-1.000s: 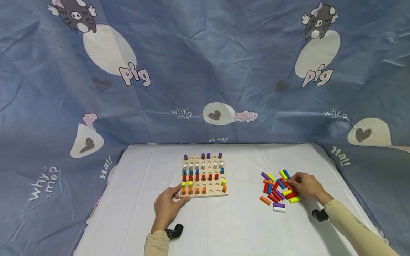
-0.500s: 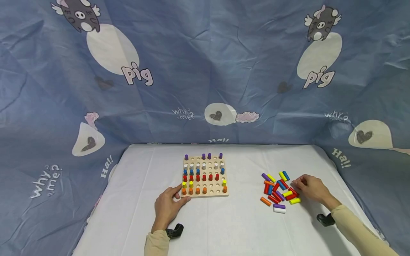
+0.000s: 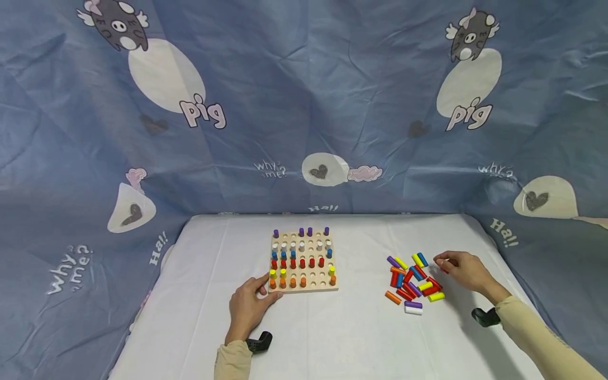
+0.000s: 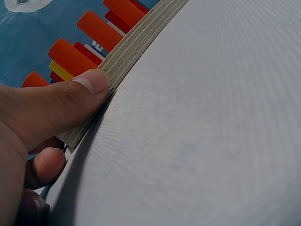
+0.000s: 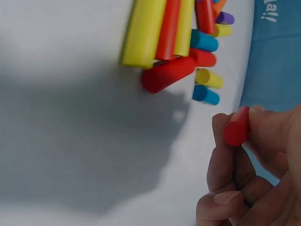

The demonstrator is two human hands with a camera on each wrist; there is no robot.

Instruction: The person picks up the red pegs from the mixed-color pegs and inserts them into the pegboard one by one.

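A square wooden pegboard [image 3: 313,287] lies left of the table's middle, with upright coloured pegs in rows and several bare holes. At its near left corner my left hand [image 3: 249,309] holds it, thumb against the front edge and fingers by the left side. The left wrist view shows the thumb [image 4: 89,87] on the layered edge, beside orange pegs [image 4: 73,54]. My right hand [image 3: 463,269] pinches a red peg [image 5: 237,127] between thumb and fingers, raised above the cloth just right of a pile of loose pegs [image 3: 413,287]. Its other fingers are curled.
The loose pegs are red, blue, yellow, purple, orange and white, lying on their sides. A white cloth [image 3: 351,338] covers the table. Blue printed fabric [image 3: 266,105] hangs behind and along both sides. Each wrist carries a black camera [image 3: 258,343].
My right hand has drawn away from the pile to the right and lifted, with a red peg in its fingers. My left hand stays at the board's corner.
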